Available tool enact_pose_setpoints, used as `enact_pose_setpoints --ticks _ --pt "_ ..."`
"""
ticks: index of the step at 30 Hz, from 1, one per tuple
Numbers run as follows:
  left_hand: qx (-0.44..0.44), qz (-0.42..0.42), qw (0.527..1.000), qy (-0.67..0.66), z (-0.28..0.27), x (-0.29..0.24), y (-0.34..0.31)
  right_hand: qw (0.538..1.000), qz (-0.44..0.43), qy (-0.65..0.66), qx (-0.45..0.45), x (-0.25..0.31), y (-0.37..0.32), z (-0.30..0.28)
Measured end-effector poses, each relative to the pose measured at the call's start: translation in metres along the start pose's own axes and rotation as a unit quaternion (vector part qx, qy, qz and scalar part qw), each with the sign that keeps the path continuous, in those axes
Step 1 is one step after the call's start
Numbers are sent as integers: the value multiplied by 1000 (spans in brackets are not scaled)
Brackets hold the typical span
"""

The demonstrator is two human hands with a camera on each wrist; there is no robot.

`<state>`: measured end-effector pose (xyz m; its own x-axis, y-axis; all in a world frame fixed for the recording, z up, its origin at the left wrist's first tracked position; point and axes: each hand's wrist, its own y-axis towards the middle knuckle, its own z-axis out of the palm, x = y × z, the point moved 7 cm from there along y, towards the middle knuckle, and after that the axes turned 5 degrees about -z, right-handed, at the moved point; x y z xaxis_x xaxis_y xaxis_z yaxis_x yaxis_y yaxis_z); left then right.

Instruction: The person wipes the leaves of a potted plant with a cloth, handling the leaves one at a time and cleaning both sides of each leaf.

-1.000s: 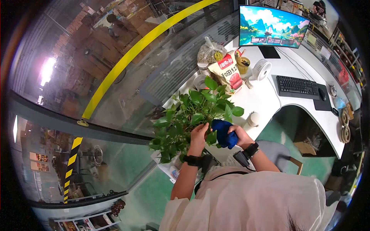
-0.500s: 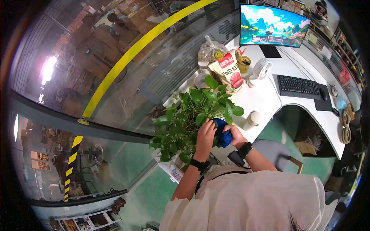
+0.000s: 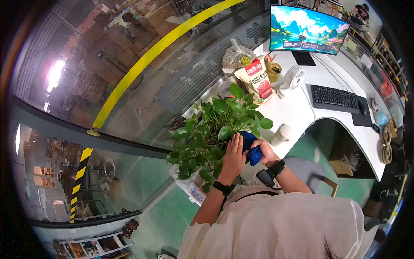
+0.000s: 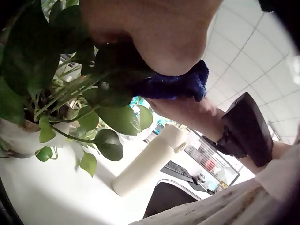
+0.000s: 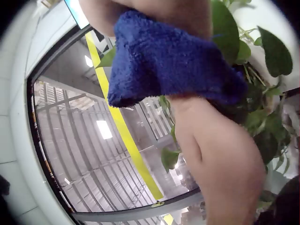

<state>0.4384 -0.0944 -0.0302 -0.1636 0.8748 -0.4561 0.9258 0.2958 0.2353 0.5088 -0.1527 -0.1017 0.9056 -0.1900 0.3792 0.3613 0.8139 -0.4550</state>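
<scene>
A bushy green potted plant (image 3: 200, 140) with heart-shaped leaves stands at the desk's near left corner. Bunched in my right hand (image 3: 267, 153) is a fuzzy blue cloth (image 3: 255, 155), gripped at the plant's right side. My left hand (image 3: 234, 157) lies against the foliage and the cloth's left edge, its fingers stretched out side by side. In the right wrist view the cloth (image 5: 159, 61) spreads across the left hand, hiding its fingers. Leaves hang close below the left hand in the left wrist view, where part of a white pot (image 4: 28, 140) shows.
A cream bottle (image 3: 282, 134) stands on the white desk (image 3: 282, 110) just right of the hands. Behind the plant are a printed food bag (image 3: 256, 80), a small white fan (image 3: 294, 77) and a monitor (image 3: 308, 30). A glass partition (image 3: 142, 108) runs along the left, a grey chair (image 3: 304, 170) to the right.
My left hand has turned from a thumb-and-finger pinch at the leaves to straight fingers, and shifted right towards the cloth. The right hand, still gripping the cloth, has moved slightly.
</scene>
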Motion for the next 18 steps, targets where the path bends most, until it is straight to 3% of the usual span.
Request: enact_pose_setpoints --ticks 6,9,12,15,16,18 --pt "-35 -26 999 -32 -3 -5 8 1000 -9 -17 -8 6 -18 4" --pt "-11 -63 988 -140 3 10 17 999 -12 -46 20 13 -33 20" --pt "6 -119 962 -245 2 25 21 996 -12 -79 48 18 -41 30" --pt "41 -219 899 -378 4 36 19 988 -8 -143 56 23 -46 24" --pt "-38 -159 921 -353 -4 34 22 984 -6 -170 57 25 -48 21" --pt "4 -226 902 -368 -6 36 16 984 -15 -162 67 36 -56 24"
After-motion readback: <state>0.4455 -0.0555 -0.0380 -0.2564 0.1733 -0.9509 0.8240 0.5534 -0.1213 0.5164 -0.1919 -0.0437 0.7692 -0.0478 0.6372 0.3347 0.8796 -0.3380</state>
